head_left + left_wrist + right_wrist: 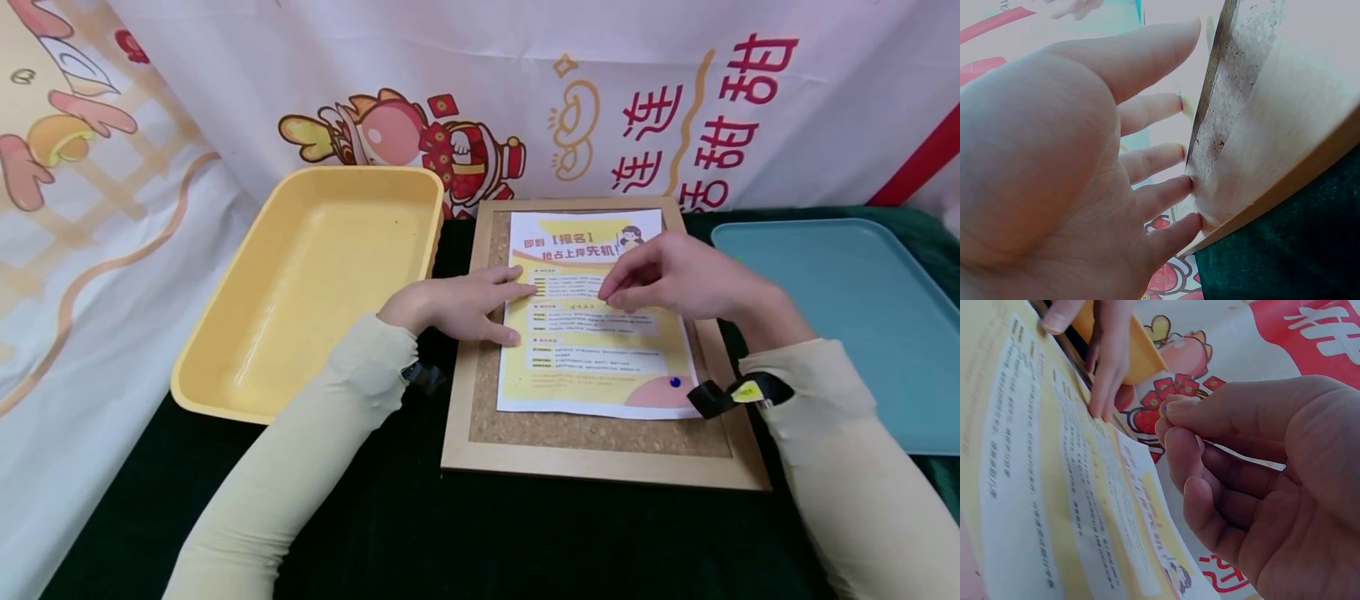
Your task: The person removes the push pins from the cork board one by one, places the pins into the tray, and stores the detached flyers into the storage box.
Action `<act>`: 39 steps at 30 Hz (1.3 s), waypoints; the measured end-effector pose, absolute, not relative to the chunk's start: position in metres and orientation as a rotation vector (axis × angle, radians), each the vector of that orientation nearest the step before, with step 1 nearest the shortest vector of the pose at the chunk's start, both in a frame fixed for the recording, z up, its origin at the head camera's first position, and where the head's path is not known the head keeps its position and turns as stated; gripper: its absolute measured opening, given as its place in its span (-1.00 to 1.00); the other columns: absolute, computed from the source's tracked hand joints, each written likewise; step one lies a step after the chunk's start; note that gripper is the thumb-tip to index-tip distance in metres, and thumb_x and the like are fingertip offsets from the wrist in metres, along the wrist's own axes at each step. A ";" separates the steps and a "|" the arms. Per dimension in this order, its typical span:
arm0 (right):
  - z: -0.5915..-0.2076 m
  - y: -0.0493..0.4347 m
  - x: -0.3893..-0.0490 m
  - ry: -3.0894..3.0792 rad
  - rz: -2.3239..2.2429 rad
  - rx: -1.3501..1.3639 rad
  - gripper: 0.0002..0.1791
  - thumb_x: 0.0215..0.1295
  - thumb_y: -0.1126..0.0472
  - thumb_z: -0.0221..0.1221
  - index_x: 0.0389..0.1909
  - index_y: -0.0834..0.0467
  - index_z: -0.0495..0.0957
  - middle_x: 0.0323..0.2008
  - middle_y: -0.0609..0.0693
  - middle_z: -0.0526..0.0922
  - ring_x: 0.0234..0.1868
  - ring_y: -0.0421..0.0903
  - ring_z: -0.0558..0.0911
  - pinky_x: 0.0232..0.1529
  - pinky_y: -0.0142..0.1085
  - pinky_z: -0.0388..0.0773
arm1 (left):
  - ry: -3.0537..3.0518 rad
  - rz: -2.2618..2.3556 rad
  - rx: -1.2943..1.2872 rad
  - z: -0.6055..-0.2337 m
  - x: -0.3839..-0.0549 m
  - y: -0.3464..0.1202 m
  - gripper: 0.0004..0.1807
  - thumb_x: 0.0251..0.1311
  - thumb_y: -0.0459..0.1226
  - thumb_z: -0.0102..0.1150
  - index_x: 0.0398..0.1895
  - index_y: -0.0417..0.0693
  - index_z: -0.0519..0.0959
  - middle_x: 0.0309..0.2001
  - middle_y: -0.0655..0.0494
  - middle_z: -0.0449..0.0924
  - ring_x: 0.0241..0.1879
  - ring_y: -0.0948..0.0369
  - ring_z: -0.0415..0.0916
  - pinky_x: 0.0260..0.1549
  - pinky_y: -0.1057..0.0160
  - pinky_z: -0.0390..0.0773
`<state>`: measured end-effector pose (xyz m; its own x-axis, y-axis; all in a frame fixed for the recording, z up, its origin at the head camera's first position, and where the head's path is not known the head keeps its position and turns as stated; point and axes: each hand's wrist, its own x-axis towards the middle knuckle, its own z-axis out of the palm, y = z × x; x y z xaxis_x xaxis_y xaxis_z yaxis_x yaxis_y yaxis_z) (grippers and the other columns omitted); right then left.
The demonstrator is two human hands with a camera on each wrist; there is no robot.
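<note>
Pale cream sleeves are worn, with black gear at both wrists.
Close-fitting, plain cloth is seen, wrinkled in fine creases near the cuffs. Below them the left hand and right hand are left bare. The left wrist is fitted with a small black device; the right black strap is marked by a yellow-green label.
</note>
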<state>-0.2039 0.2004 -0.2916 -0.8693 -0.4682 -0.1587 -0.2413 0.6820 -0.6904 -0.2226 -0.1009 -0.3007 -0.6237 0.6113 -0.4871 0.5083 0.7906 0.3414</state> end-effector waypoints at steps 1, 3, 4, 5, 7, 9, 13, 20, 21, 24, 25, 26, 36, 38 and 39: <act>-0.291 0.203 -0.205 2.581 -0.993 -0.543 -0.87 0.43 0.18 0.38 -0.08 0.02 0.83 0.08 0.02 0.76 0.08 0.02 0.56 -0.02 -0.21 0.53 | 2.380 0.227 0.827 -0.301 -0.223 -0.101 -0.12 0.54 0.11 0.13 0.76 0.21 -0.03 0.78 0.03 -0.37 0.76 -0.01 -0.38 0.69 -0.09 -0.10; -0.290 0.207 -0.206 2.601 -0.992 -0.518 -0.87 0.43 0.17 0.38 -0.08 0.02 0.83 0.08 0.01 0.77 0.12 0.01 0.54 0.00 -0.19 0.49 | 2.381 0.226 0.827 -0.301 -0.223 -0.101 -0.12 0.54 0.11 0.12 0.77 0.21 -0.04 0.78 0.03 -0.37 0.76 0.00 -0.38 0.69 -0.09 -0.10; -0.290 0.209 -0.206 2.610 -0.993 -0.513 -0.86 0.42 0.17 0.38 -0.07 0.02 0.83 0.07 0.01 0.77 0.12 0.00 0.54 -0.01 -0.19 0.47 | 2.382 0.227 0.826 -0.301 -0.223 -0.101 -0.12 0.54 0.11 0.12 0.77 0.21 -0.04 0.78 0.03 -0.37 0.76 0.00 -0.38 0.69 -0.09 -0.10; -0.289 0.212 -0.207 2.620 -0.990 -0.513 -0.86 0.42 0.17 0.39 -0.08 0.02 0.83 0.06 0.01 0.78 0.10 -0.01 0.53 -0.02 -0.20 0.47 | 2.383 0.227 0.826 -0.301 -0.223 -0.102 -0.11 0.54 0.11 0.13 0.77 0.21 -0.04 0.78 0.03 -0.37 0.76 0.00 -0.38 0.69 -0.09 -0.10; -0.288 0.217 -0.209 2.642 -0.990 -0.504 -0.86 0.42 0.17 0.39 -0.08 0.03 0.83 0.02 0.01 0.79 0.04 -0.03 0.56 -0.06 -0.25 0.48 | 2.384 0.228 0.826 -0.301 -0.223 -0.102 -0.11 0.54 0.11 0.13 0.77 0.21 -0.04 0.78 0.03 -0.37 0.76 -0.01 -0.38 0.69 -0.09 -0.10; -0.287 0.223 -0.210 2.662 -0.993 -0.482 -0.85 0.41 0.16 0.40 -0.07 0.04 0.83 0.02 0.01 0.79 -0.01 -0.04 0.59 -0.10 -0.32 0.51 | 2.385 0.229 0.825 -0.301 -0.223 -0.103 -0.11 0.54 0.11 0.13 0.77 0.21 -0.04 0.78 0.03 -0.37 0.76 -0.01 -0.38 0.69 -0.10 -0.10; -0.286 0.234 -0.212 2.680 -0.992 -0.391 -0.78 0.42 0.10 0.39 0.00 0.05 0.82 0.07 0.04 0.79 0.01 -0.03 0.62 0.01 -0.29 0.56 | 2.386 0.230 0.821 -0.300 -0.223 -0.103 -0.11 0.54 0.11 0.13 0.77 0.21 -0.04 0.78 0.04 -0.37 0.76 0.00 -0.39 0.69 -0.10 -0.10; -0.290 0.256 -0.218 2.685 -0.985 -0.234 -0.59 0.44 -0.04 0.37 0.17 0.07 0.75 0.27 0.17 0.67 0.27 0.09 0.41 0.11 -0.03 0.51 | 2.375 0.251 0.812 -0.299 -0.221 -0.103 -0.11 0.54 0.09 0.14 0.76 0.21 -0.04 0.78 0.03 -0.38 0.76 -0.01 -0.40 0.69 -0.10 -0.11; -0.291 0.259 -0.218 2.702 -0.981 -0.216 -0.57 0.44 -0.06 0.36 0.20 0.07 0.73 0.28 0.19 0.66 0.28 0.10 0.41 0.08 -0.06 0.53 | 2.374 0.250 0.812 -0.300 -0.221 -0.103 -0.11 0.54 0.09 0.14 0.76 0.20 -0.04 0.78 0.03 -0.38 0.76 -0.01 -0.40 0.69 -0.10 -0.11; -0.291 0.269 -0.217 2.756 -0.972 -0.143 -0.50 0.46 -0.12 0.32 0.26 0.09 0.70 0.30 0.23 0.61 0.27 0.13 0.41 -0.03 -0.15 0.58 | 2.374 0.245 0.810 -0.300 -0.220 -0.103 -0.12 0.54 0.10 0.14 0.76 0.21 -0.03 0.78 0.03 -0.38 0.76 -0.01 -0.40 0.69 -0.11 -0.11; -0.291 0.273 -0.217 2.772 -0.974 -0.121 -0.49 0.48 -0.12 0.30 0.27 0.10 0.69 0.30 0.24 0.60 0.25 0.13 0.42 -0.04 -0.14 0.57 | 2.374 0.244 0.811 -0.300 -0.220 -0.103 -0.12 0.54 0.10 0.14 0.76 0.22 -0.03 0.78 0.04 -0.38 0.76 -0.01 -0.40 0.69 -0.11 -0.11; -0.292 0.276 -0.217 2.790 -0.975 -0.099 -0.49 0.50 -0.13 0.28 0.28 0.11 0.68 0.29 0.25 0.59 0.23 0.13 0.44 -0.08 -0.18 0.57 | 2.375 0.242 0.811 -0.300 -0.220 -0.103 -0.12 0.54 0.10 0.14 0.76 0.22 -0.03 0.78 0.04 -0.37 0.76 0.00 -0.40 0.69 -0.11 -0.11; -0.306 0.306 -0.223 2.753 -1.022 0.098 -0.37 0.53 -0.16 0.22 0.36 0.22 0.57 0.26 0.34 0.59 0.16 0.16 0.47 -0.16 -0.18 0.62 | 2.380 0.245 0.809 -0.301 -0.221 -0.103 -0.12 0.53 0.10 0.14 0.76 0.23 -0.02 0.78 0.04 -0.36 0.76 0.00 -0.39 0.69 -0.10 -0.10; -0.310 0.312 -0.225 2.719 -1.026 0.166 -0.34 0.54 -0.18 0.20 0.39 0.23 0.54 0.29 0.36 0.56 0.18 0.19 0.46 -0.09 -0.11 0.59 | 2.381 0.244 0.809 -0.301 -0.220 -0.103 -0.12 0.53 0.10 0.14 0.76 0.24 -0.02 0.78 0.04 -0.36 0.76 0.00 -0.39 0.69 -0.10 -0.10; -0.312 0.315 -0.225 2.701 -1.030 0.197 -0.32 0.54 -0.18 0.19 0.41 0.24 0.52 0.30 0.37 0.56 0.19 0.20 0.47 -0.05 -0.07 0.59 | 2.382 0.244 0.809 -0.300 -0.220 -0.102 -0.12 0.54 0.11 0.14 0.76 0.24 -0.02 0.78 0.04 -0.36 0.76 0.00 -0.39 0.69 -0.10 -0.10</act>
<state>-0.2254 0.3154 -0.3118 -0.9612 0.0390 -0.2731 0.2109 0.7420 -0.6364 -0.2204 -0.1024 -0.3005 -0.6311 0.6038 -0.4870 0.4927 0.7969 0.3496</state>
